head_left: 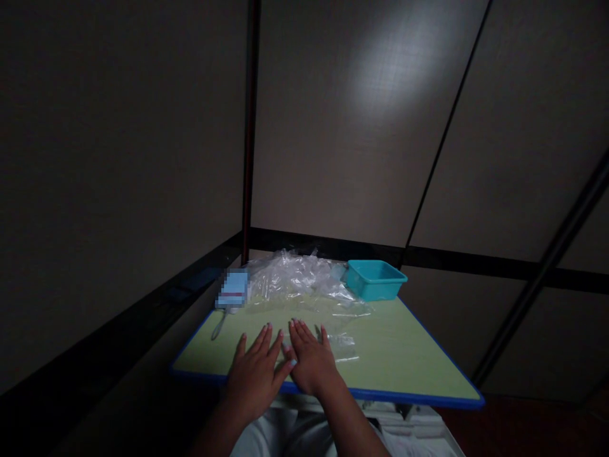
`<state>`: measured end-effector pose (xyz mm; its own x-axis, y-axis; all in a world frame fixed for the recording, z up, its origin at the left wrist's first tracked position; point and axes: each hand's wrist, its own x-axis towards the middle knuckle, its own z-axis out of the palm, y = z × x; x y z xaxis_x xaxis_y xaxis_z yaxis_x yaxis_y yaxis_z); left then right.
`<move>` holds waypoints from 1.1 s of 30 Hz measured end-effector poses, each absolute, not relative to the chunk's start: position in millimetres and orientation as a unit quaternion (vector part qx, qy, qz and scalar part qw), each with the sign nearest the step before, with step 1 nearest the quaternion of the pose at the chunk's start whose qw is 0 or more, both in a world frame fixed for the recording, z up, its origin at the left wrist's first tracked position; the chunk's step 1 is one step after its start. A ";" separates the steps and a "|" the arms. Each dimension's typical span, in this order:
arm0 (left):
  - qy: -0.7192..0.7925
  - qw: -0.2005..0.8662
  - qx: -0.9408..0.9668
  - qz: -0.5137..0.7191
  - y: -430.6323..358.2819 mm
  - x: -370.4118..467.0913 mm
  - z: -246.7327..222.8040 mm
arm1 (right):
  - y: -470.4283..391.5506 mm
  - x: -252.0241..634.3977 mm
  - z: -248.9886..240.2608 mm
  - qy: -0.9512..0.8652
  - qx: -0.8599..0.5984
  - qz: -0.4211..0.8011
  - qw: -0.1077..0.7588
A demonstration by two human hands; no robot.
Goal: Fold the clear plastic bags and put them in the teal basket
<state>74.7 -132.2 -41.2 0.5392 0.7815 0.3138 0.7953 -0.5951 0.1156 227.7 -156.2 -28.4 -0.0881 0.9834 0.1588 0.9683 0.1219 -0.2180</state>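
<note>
Both hands [254,374] [311,365] lie flat, released, on what seems a clear plastic sheet [345,348] on the blue-edged green bench [409,355], facing a crumpled clear-plastic heap [299,276] between a blurred blue rectangle [234,289] and rectangular turquoise plastic basket [380,292].

We note a teal basket [380,291], far right on the blue-edged table [409,355]; a pixelated pale-blue item [233,287], far left; panelled wall [333,158] behind.

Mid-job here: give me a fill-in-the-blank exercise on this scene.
The turquoise basin stands toward the far ____ corner of the table.
The table's edge trim is coloured ____.
The pixelated item lies to the ____ of the heaped clear plastic.
The left hand and right hand are both palm ____.
Missing: right; blue; left; down.
</note>
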 end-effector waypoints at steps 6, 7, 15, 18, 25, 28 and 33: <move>-0.447 0.037 -0.878 -0.169 -130.2 73.9 -45.4 | -165.9 252.7 -25.5 -0.695 -0.711 0.029 0.104; -0.448 0.039 -0.877 -0.168 -130.1 73.8 -45.7 | -167.2 257.4 -24.9 -0.691 -0.715 0.029 0.101; -0.453 0.049 -0.876 -0.159 -129.4 72.5 -45.6 | -169.2 270.6 -26.4 -0.687 -0.718 0.024 0.109; -0.459 0.054 -0.874 -0.149 -126.8 65.0 -46.5 | -169.0 269.2 -25.7 -0.686 -0.720 0.026 0.107; -0.490 0.088 -0.860 -0.115 -121.3 36.0 -55.6 | -169.9 267.4 -21.6 -0.678 -0.727 0.041 0.100; -0.526 0.092 -0.838 -0.110 -125.7 38.0 -49.5 | -169.8 267.4 -21.8 -0.677 -0.727 0.051 0.104; -0.491 0.064 -0.858 -0.135 -134.0 76.9 -19.7 | -169.4 267.8 -24.7 -0.678 -0.725 0.045 0.116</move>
